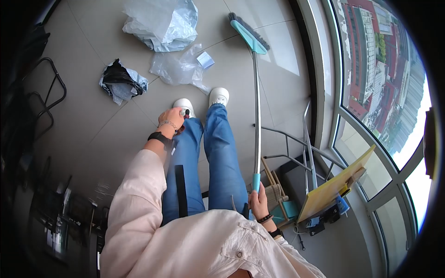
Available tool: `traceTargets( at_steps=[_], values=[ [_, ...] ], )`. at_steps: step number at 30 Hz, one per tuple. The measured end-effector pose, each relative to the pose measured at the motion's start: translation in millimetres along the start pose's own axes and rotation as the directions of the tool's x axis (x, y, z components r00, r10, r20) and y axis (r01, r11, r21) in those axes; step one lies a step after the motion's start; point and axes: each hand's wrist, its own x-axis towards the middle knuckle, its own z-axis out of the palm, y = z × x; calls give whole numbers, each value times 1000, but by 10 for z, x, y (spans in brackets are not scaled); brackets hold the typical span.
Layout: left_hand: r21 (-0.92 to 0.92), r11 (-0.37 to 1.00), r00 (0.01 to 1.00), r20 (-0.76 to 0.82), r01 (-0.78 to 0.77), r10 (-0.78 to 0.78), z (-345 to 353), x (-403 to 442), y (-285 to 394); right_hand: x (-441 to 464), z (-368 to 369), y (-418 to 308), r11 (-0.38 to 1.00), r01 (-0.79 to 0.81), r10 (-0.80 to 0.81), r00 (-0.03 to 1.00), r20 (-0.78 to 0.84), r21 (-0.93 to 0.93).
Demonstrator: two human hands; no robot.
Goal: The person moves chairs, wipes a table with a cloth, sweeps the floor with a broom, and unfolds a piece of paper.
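My right hand (258, 204) is wrapped round the teal grip of a broom (257, 116) beside my right leg. The broom's metal pole stretches away from me to a teal head with dark grey bristles on the floor. In front of my left knee, my left hand (174, 118) is closed on a small object with black and dark red parts, mostly hidden by the fingers. Beyond my white shoes lie a clear plastic bag (174, 68) with a small pale card (205, 60), a crumpled black-and-grey bag (121, 81) and a large whitish plastic bag (162, 23).
A metal rack (296, 143) and a yellow board (336, 185) stand on the right, near the window (384, 69). Close to my right hand is a dustpan-like teal item (285, 211). Dark chair frames (51, 88) are at the left. The floor (111, 125) is grey tile.
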Motion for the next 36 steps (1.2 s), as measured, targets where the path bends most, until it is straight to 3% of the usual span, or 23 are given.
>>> traceTargets(
  at_steps=[4, 6, 9, 14, 17, 18, 20, 21, 22, 24, 26, 27, 28, 30, 31, 32, 33, 34, 35, 36],
  values=[
    [150, 987, 996, 79, -52, 40, 342, 1357, 528, 240, 67, 553, 968, -240, 239, 971, -31, -76],
    [173, 984, 996, 82, -38, 24, 537, 1928, 755, 323, 138, 472, 928, -323, 303, 944, -127, -184],
    [225, 974, 998, 62, -19, 5, 877, 2635, 960, 290, 38, 830, 841, -333, 272, 941, -200, -426],
    [294, 949, 993, -16, 118, -119, 1328, 3190, 1002, 505, -20, 764, 798, -416, 398, 907, -136, -437],
    [104, 990, 993, -77, 99, -91, 1225, 3110, 903, 428, -69, 717, 810, -388, 389, 917, -94, -439],
    [-46, 999, 984, -180, 5, -13, 1190, 3055, 825, 347, -108, 863, 824, -346, 369, 929, -38, -448],
    [-353, 927, 990, -92, -129, 102, 988, 2889, 735, 225, -158, 1095, 856, -219, 311, 942, 129, -469],
    [-504, 844, 983, -104, -182, 150, 929, 2798, 659, 238, -136, 1069, 780, -270, 418, 896, 149, -564],
    [-721, 668, 980, -79, -183, 184, 789, 2584, 664, 241, -74, 791, 774, -231, 345, 935, 86, -589],
    [-891, 452, 977, 67, -33, 204, 272, 1948, 789, 268, -30, 338, 787, -202, 262, 965, 20, -583],
    [-869, 489, 984, 20, -69, 176, -215, 1289, 871, 224, -61, 265, 850, -32, 22, 999, -25, -525],
    [-906, 416, 974, 152, 70, 167, -305, 1139, 763, 228, -102, 130, 856, -10, 0, 1000, -19, -518],
    [-957, 17, 908, 280, 289, 311, -498, 900, 693, 223, -140, 139, 831, 108, -135, 991, -10, -546],
    [-981, 101, 954, 186, 167, 236, -932, 158, 945, 201, -198, 19, 694, 274, -340, 940, 31, -666],
    [-949, 308, 927, 56, -66, 370, -941, 94, 774, 169, -213, -96, 647, 279, -356, 933, 42, -710],
    [-945, 318, 927, 46, -80, 372, -1159, -139, 845, 142, -215, -244, 597, 265, -357, 933, 45, -758],
    [-898, 438, 925, 121, -53, 360, -1425, -452, 979, 102, -213, -325, 555, 284, -420, 907, 31, -782],
    [-835, 549, 922, 200, -17, 332, -1568, -697, 1070, 108, -186, -477, 554, 381, -542, 840, 26, -740],
    [-874, 477, 933, 90, -94, 348, -1607, -1016, 1121, 65, -176, -733, 545, 528, -687, 727, 15, -652],
    [-749, 629, 911, 85, -209, 403, -1716, -1228, 1200, -10, -172, -1042, 471, 651, -801, 598, 21, -596]
  ],
)
